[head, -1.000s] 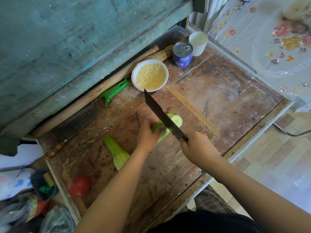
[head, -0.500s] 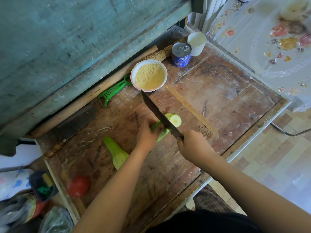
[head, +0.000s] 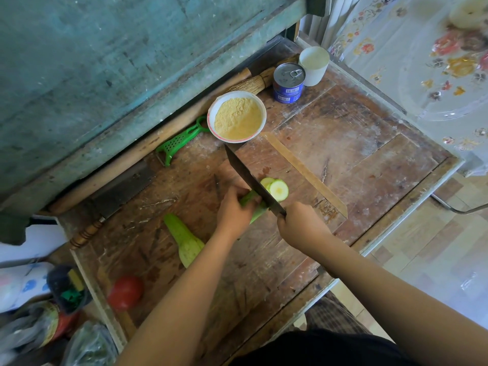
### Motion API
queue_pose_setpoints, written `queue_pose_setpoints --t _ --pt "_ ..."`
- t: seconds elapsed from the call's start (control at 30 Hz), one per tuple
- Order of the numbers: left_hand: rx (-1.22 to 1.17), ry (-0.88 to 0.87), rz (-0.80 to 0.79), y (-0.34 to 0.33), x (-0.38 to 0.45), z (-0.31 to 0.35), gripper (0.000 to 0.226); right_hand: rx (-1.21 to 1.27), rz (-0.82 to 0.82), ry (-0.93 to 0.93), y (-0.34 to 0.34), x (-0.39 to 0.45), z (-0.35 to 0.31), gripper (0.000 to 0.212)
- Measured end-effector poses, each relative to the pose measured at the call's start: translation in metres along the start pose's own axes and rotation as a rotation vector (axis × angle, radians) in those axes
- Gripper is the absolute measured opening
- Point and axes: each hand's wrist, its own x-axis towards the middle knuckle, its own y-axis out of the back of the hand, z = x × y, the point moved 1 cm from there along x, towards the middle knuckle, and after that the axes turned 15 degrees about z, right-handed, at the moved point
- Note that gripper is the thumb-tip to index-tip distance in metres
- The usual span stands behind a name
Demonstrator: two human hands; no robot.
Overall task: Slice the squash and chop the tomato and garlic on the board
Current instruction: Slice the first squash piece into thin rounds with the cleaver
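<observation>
Squash point(head: 254, 212) on desk point(head: 356, 154), mid-slice; firm flesh, smooth skin, likely to roll. Left hand point(head: 233, 213) grips uncut end, fingers curled. Right hand point(head: 301, 224) wraps knife point(head: 250, 180) handle. Slices point(head: 277, 190) beside blade.

A green squash point(head: 254, 208) is being held down on the wooden board point(head: 330, 143) by the left hand point(head: 233, 212). A knife point(head: 252, 180) is being gripped by the right hand point(head: 301, 224), and its blade is being pressed into the squash. Round slices point(head: 277, 189) are lying just past the blade. Another squash piece point(head: 184, 240) and a tomato point(head: 125, 292) are lying to the left. A bowl point(head: 237, 117) of yellow powder is sitting near the knife tip.
</observation>
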Motion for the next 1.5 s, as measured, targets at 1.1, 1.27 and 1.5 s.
queue_pose_setpoints --t 1.1,1.27,1.5 --pt "-0.035 -0.013 0.028 -0.002 0.002 -0.004 0.03 0.043 0.071 0.091 0.015 -0.022 0.008 0.03" --pt "-0.051 -0.002 0.023 -0.002 0.002 -0.004 0.029 0.028 0.058 0.092 0.016 -0.023 0.007 0.033" --pt "-0.046 -0.001 0.014 -0.002 0.001 -0.002 0.028 0.006 0.033 0.075 0.017 -0.018 0.003 0.038"
